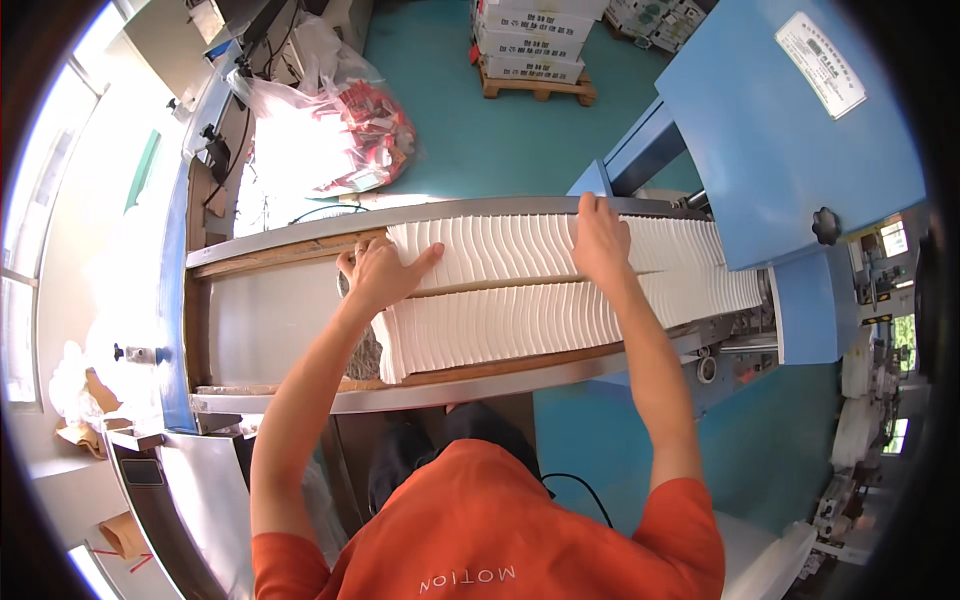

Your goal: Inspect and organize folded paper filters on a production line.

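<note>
Where the long trough (270, 335) runs crosswise before the person, as the head view shows, two rows of thin white paper pieces stand on edge, packed face to face, filling it from near its middle to its right end. The far row (500, 250) lies along the trough's far edge and the near row (500, 325) along its near edge, with a narrow dark gap between them over much of their length. At the left end of the far row is the left hand (380, 272), its thumb spread wide from its bent fingers and laid over the row, the other fingertips at the row's end; whether they press on the paper cannot be told. Farther right on the same row rests the right hand (602, 240), back upward, fingers pointing to the trough's far edge; its thumb and palm side are hidden, so I cannot tell whether it grips any pieces. A rough grey-brown block (364, 357) shows against the left end of the near row, and the left part of the trough's bed is bare. Wooden strips (300, 257) line both long edges inside metal rails (300, 240). Over the right end stands a blue machine (790, 130) with a black knob (826, 226). Beyond the far edge are a clear plastic bag (375, 135) of red and white scraps and, farther off, white boxes (530, 45) stacked on a wooden pallet (540, 88)
</note>
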`<action>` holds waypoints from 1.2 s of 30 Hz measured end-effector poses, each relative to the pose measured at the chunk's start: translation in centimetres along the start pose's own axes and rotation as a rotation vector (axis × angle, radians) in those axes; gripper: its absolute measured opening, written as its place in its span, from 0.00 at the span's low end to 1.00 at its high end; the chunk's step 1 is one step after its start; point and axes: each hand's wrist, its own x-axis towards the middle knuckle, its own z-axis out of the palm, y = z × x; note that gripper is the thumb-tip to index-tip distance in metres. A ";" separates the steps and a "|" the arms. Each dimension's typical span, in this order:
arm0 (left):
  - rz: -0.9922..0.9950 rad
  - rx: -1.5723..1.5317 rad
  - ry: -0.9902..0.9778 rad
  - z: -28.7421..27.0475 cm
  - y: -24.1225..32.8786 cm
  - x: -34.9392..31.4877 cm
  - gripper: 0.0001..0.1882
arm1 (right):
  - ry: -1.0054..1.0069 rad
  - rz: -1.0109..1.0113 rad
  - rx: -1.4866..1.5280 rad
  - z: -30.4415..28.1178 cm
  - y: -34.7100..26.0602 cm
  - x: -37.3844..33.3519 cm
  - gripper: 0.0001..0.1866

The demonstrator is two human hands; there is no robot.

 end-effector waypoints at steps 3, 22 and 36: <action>-0.014 0.003 -0.078 -1.3 0.3 -0.7 0.55 | -0.023 -0.064 0.095 0.3 -2.7 -0.7 0.19; 0.180 -0.727 0.373 -2.7 2.7 -4.6 0.41 | 0.339 0.119 0.727 1.4 -4.3 -4.6 0.55; -0.544 -1.156 1.255 -6.6 -27.4 -36.7 0.32 | -0.677 -0.771 1.353 -3.8 -45.9 -15.1 0.19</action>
